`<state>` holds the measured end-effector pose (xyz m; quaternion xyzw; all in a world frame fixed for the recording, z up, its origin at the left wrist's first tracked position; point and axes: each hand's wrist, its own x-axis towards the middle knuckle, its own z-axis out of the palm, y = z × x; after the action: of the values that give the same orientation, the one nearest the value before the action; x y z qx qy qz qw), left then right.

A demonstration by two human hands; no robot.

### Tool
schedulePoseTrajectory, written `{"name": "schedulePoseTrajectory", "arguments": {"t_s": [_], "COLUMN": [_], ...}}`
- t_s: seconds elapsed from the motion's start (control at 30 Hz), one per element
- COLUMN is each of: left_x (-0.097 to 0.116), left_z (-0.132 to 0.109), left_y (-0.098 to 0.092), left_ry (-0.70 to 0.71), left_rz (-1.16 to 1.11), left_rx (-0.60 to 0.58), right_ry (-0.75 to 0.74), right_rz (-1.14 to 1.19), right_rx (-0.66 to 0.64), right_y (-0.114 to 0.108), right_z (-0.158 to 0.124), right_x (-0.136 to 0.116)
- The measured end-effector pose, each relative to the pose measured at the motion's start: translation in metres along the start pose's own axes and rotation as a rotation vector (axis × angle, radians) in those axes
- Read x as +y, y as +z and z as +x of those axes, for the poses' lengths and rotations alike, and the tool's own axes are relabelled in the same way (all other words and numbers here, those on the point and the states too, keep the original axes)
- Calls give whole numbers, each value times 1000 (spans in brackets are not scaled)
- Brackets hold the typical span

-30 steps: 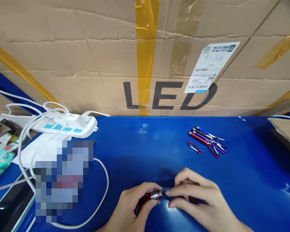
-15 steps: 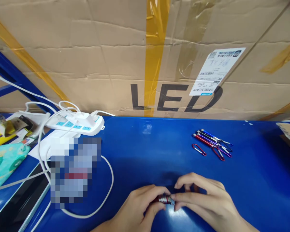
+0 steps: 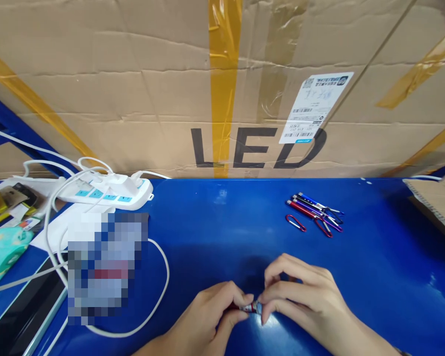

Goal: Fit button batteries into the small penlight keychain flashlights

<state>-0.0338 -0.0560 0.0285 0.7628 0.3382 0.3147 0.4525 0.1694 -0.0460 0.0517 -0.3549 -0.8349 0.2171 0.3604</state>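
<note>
My left hand point(image 3: 213, 314) is closed, its thumb and forefinger pinching a small red penlight point(image 3: 247, 308) with a white label and a silvery end. Most of the red body is hidden under those fingers. At the silvery end, my right hand point(image 3: 300, 294) is closed, with thumb and fingertips pressed around the tip. Whether a small separate piece sits between the right fingertips cannot be made out. Farther back on the right lie several slim penlights point(image 3: 313, 210) in red, blue, black and purple, with clips attached. A loose red carabiner point(image 3: 295, 223) lies just in front of them.
A large cardboard box point(image 3: 163, 89) marked LED stands along the back of the blue table point(image 3: 207, 237). At left are a white power strip point(image 3: 133, 195), looping white cables point(image 3: 166, 277), a blurred-out object point(image 3: 107, 269) and a dark flat device point(image 3: 25, 306). Another carton point(image 3: 433, 205) stands right.
The view has shifted slightly right. My right fingers have drawn closer together at the silvery end, and my left fingertips now pinch the red body.
</note>
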Motion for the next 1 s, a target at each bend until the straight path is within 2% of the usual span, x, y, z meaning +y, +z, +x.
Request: {"name": "schedulePoseTrajectory", "arguments": {"t_s": [0.23,0.33,0.47,0.6,0.77,0.9,1.0], "left_x": [-8,-11,-7,-3,-8,-10,-5], "left_z": [-3,-4,-3,-1,-2,-4,-5], "left_y": [6,9,5,1,3,6,6], "left_ry": [84,196,258,312,274,178,53], "left_rz": [-29,19,177,258,204,106,51], "left_rx": [51,85,94,122,83,119,110], "right_ry": [39,181,400,475,503,474,442], "right_rz": [90,219,356,422,407,353,287], "right_rx": [-9,-23,-84,-153,-304,-278,-233], "right_y": [3,9,15,14,11,10,9], "right_z": [-2,-1,4,5,2,2,3], "right_x": [1,0,-5,-8,-3,0,0]}}
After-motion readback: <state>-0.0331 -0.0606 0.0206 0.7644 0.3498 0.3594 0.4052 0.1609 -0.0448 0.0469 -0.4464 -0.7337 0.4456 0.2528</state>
